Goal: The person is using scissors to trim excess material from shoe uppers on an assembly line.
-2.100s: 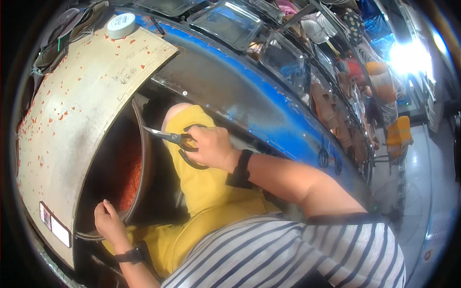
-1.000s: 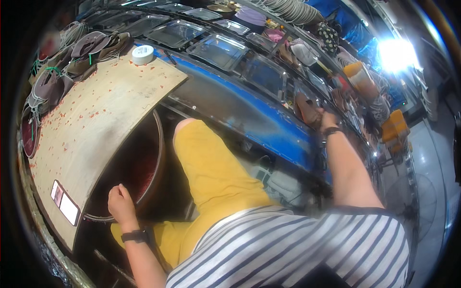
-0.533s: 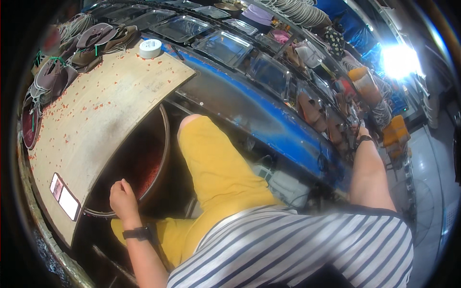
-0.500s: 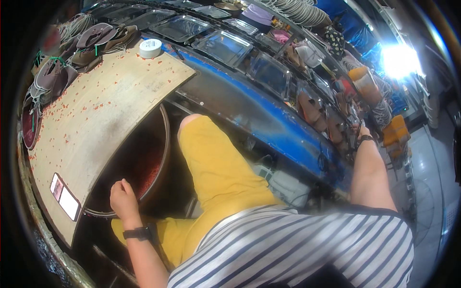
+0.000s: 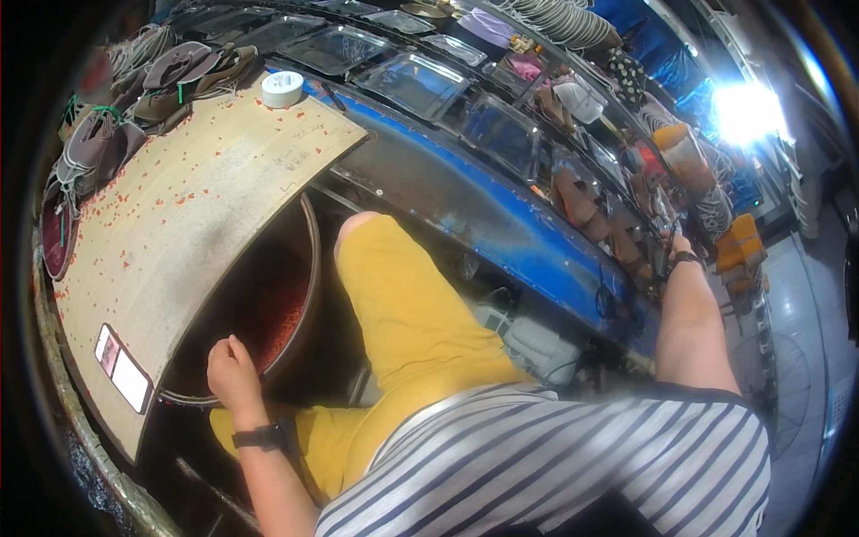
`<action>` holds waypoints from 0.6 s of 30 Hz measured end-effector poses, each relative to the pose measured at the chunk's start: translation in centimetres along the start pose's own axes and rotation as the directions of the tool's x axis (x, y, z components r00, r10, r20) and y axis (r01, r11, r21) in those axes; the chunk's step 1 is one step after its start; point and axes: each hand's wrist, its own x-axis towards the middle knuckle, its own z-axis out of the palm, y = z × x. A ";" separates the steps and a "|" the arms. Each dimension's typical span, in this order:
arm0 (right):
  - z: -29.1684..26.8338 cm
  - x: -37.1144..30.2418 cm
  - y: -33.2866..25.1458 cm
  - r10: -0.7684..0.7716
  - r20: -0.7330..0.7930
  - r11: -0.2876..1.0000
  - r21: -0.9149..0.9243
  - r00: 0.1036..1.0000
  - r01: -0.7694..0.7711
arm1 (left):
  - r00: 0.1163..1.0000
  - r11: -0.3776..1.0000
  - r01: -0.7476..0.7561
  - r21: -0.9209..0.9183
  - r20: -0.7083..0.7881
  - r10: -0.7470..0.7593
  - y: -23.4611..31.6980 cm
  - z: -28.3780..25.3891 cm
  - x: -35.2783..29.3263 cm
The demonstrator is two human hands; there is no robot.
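Observation:
My left hand (image 5: 234, 371) hovers over a large round bin (image 5: 312, 255) with reddish bits inside. Its fingers are curled closed, and nothing shows in them. Off to the right, my right arm is stretched out. My right hand (image 5: 680, 244) is among brown sandal or shoe pieces (image 5: 577, 201) on a rack. Its fingers are too small and partly hidden, so I cannot make out what they touch. To my left, a pale board (image 5: 201, 210) scattered with red scraps partly covers the bin. A phone (image 5: 123, 367) with a lit screen lies near its edge.
A white round tub (image 5: 282, 89) sits at the board's far corner, beside bundled sandal uppers (image 5: 94, 152). A blue metal machine edge (image 5: 465, 206) runs diagonally ahead, with clear-lidded trays (image 5: 416, 85) beyond it. Orange pieces (image 5: 738, 242) hang near my right hand. A bright lamp (image 5: 747, 115) glares at upper right.

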 end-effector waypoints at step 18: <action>0.1 -1.8 -1.2 -0.067 0.149 0.997 -0.034 0.987 0.072 | 1.000 1.000 -0.006 -0.018 -0.009 0.006 0.0 0.5 0.1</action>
